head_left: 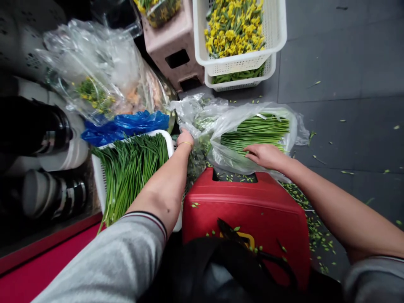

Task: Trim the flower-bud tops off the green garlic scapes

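My left hand [185, 138], with a thin gold band at the wrist, is closed at the edge of a crumpled clear plastic bag [197, 111]; its fingertips are mostly hidden. Long thin green flower stems [259, 130] lie side by side in an opened clear bag [230, 158], in front of me. Over their near edge rests my right hand [261, 154], thumb and fingers slightly apart, touching the stems or the bag rim. Left of my left forearm, a white basket [170, 145] holds long green chives [132, 168].
A red stool [246, 206] stands just before me, with green buds scattered around. Farther off are stacked white baskets [240, 65] with yellow flowers [233, 29], a pinkish stool [172, 38], a stuffed clear bag [104, 71] and a blue bag [126, 126]. Grey tile floor [334, 71] lies right.
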Motion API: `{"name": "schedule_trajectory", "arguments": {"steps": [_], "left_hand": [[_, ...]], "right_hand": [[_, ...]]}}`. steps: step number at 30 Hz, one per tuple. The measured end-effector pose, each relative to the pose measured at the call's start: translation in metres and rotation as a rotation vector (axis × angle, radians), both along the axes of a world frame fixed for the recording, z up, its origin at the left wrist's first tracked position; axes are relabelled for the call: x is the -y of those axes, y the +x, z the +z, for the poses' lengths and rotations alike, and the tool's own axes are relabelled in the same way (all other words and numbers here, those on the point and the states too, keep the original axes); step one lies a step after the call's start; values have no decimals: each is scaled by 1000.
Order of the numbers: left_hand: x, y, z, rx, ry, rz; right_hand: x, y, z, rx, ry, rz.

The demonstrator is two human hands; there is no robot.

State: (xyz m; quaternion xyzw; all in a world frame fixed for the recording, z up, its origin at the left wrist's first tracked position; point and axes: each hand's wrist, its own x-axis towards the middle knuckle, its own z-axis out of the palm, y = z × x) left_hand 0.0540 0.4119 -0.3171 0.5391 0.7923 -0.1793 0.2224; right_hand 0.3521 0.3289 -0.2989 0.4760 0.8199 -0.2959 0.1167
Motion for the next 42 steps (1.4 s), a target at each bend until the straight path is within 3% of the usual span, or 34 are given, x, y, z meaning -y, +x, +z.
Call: {"name": "schedule_trajectory", "arguments": {"steps": [2,4,7,10,13,16,19,24,28,34,42], "left_hand": [[9,0,17,27,111,10],[24,7,35,100,238,-60],[45,26,42,283,239,-229],[45,42,23,279,16,-318],[28,48,-9,196,-137,-331],[18,49,-34,214,-130,-333],[17,51,-48,206,-123,-316],[20,58,-57,216,-202,-330],[29,58,-61,226,-174,-354],[46,60,-63,176,-152,-414],[40,62,-56,155,-191,-385]], "right_hand": [[-6,-5,5,-23,21,13],[-11,-5,4,-45,45,7],[-12,7,-4,-21,28,-45],[-8,26,-17,115,2,-103],[1,39,-36,228,10,-36],[14,44,-61,278,9,56],[27,44,-80,314,16,29],[30,42,-82,306,65,10],[29,40,-78,331,71,9],[34,46,-87,298,47,-40],[2,36,-70,393,-107,44]]}}
